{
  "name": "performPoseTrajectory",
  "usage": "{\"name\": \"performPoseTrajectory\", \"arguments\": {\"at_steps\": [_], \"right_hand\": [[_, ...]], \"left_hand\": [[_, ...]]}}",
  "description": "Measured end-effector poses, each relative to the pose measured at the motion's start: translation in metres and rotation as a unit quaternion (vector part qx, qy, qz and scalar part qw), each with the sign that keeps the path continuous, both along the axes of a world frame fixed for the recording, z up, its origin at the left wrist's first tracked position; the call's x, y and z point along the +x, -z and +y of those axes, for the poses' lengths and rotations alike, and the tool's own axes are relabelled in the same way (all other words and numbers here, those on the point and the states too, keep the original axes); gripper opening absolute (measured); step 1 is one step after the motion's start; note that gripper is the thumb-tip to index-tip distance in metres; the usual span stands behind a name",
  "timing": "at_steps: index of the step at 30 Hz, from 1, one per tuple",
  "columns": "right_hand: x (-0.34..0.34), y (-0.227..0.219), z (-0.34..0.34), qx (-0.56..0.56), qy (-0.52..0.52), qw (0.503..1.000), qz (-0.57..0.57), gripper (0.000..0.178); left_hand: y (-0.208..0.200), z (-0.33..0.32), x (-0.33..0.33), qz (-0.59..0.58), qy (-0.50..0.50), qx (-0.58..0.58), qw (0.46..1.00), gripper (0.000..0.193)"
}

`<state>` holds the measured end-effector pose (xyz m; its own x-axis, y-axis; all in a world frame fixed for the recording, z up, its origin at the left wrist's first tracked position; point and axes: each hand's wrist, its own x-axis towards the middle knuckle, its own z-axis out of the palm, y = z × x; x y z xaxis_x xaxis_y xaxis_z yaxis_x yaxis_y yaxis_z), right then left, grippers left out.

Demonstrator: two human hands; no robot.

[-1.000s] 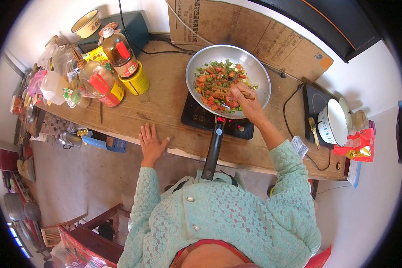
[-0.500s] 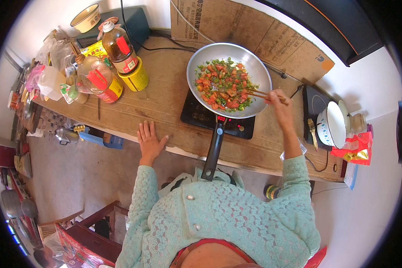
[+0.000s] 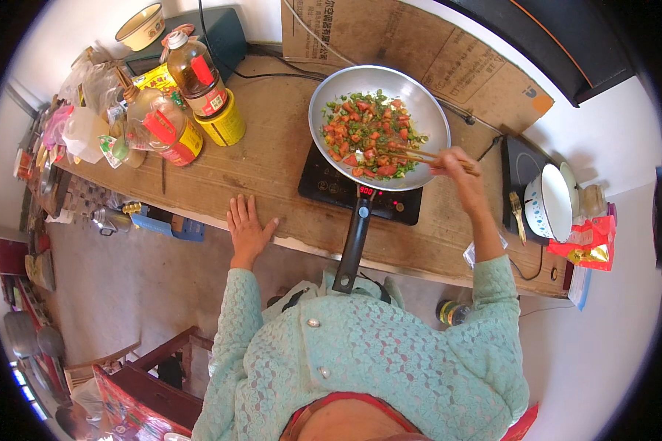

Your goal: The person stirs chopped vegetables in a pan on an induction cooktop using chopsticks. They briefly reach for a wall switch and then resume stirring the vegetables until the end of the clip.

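My right hand [image 3: 457,170] grips a pair of wooden chopsticks [image 3: 413,154], their tips in the food at the right side of the frying pan [image 3: 435,121]. Chopped red tomato and green pepper pieces [image 3: 368,136] lie spread over the pan's bottom; their exact kinds are hard to confirm. Under the pan is a black induction cooker [image 3: 324,180] with its red display lit. The black pan handle [image 3: 354,242] points toward my body, and neither hand touches it. My left hand [image 3: 248,226] rests flat on the table's front edge, fingers spread, holding nothing.
Sauce and oil bottles [image 3: 198,73], a yellow tin [image 3: 224,128] and plastic bags crowd the wooden table's [image 3: 272,110] left end. At right, a white enamel basin [image 3: 550,202] and a brush [image 3: 517,217] sit on a second black cooker [image 3: 517,165]. Cardboard [image 3: 419,44] leans behind.
The chopsticks have shifted slightly within the food and lie flatter, and some pieces in the pan have moved. My left hand stays in place on the table edge.
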<state>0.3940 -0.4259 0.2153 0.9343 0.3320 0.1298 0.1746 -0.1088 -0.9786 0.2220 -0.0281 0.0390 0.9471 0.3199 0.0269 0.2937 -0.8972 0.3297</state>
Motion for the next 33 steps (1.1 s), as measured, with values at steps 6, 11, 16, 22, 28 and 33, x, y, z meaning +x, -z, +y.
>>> {"name": "performPoseTrajectory", "arguments": {"at_steps": [6,11,16,22,28,33], "right_hand": [[-0.013,-0.028,-0.025,-0.059,-0.025,0.997,0.044,0.030],[-0.015,0.000,0.036,-0.011,-0.080,0.997,0.008,0.024],[0.013,0.017,0.033,-0.022,-0.027,0.998,-0.058,0.027],[-0.003,-0.030,0.003,-0.070,0.010,0.997,0.023,0.024],[0.002,0.013,0.059,0.040,-0.031,0.999,-0.007,0.027],[0.010,0.010,0.100,0.028,-0.067,0.994,-0.079,0.028]], "left_hand": [[-0.001,0.000,-0.002,0.004,-0.007,0.006,1.000,0.084],[-0.001,0.001,0.001,0.012,-0.002,0.014,1.000,0.084],[-0.010,0.000,0.001,0.032,-0.003,-0.014,0.999,0.086],[-0.007,-0.001,-0.001,0.020,-0.006,-0.008,1.000,0.086],[-0.007,-0.002,0.001,0.022,-0.004,-0.016,1.000,0.085],[-0.005,0.001,0.000,0.018,-0.009,-0.001,1.000,0.086]]}}
